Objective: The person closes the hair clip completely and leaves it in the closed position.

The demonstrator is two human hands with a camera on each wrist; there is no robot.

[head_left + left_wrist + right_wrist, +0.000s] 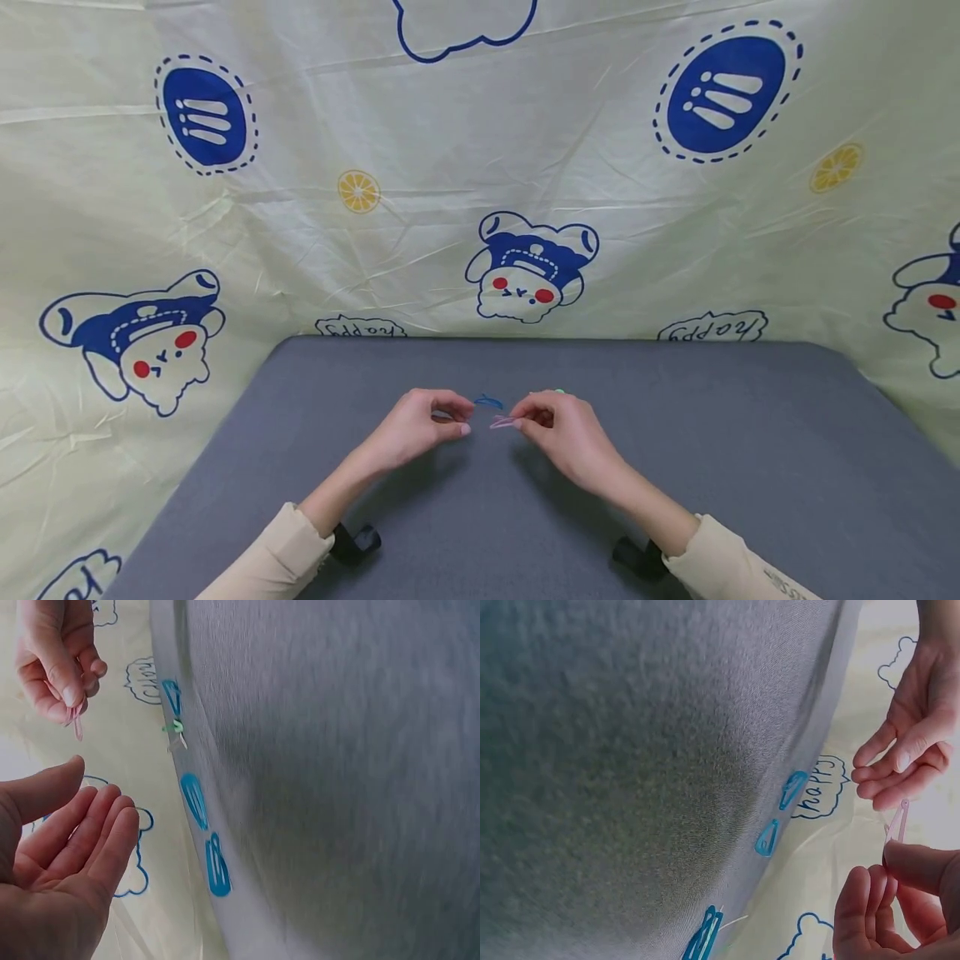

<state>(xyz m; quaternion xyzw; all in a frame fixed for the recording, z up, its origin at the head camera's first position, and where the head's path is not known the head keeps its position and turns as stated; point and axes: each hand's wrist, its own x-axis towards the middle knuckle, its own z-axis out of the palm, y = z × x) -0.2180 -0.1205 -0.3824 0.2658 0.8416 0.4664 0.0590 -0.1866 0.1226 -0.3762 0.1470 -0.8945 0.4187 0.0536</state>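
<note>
A pink snap hair clip is pinched between the thumb and fingers of my right hand. Its two arms stand apart in the right wrist view, where the clip points at the other hand. My left hand hovers just to the left, thumb and fingers apart and holding nothing. Both hands are above the grey table. Behind them lie blue snap hair clips, seen in the left wrist view as a nearer blue clip and another blue clip.
Beyond the right hand, a small green item and a further blue clip lie on the table. The grey tabletop ends at a pale printed curtain. Dark straps with cameras sit at both wrists.
</note>
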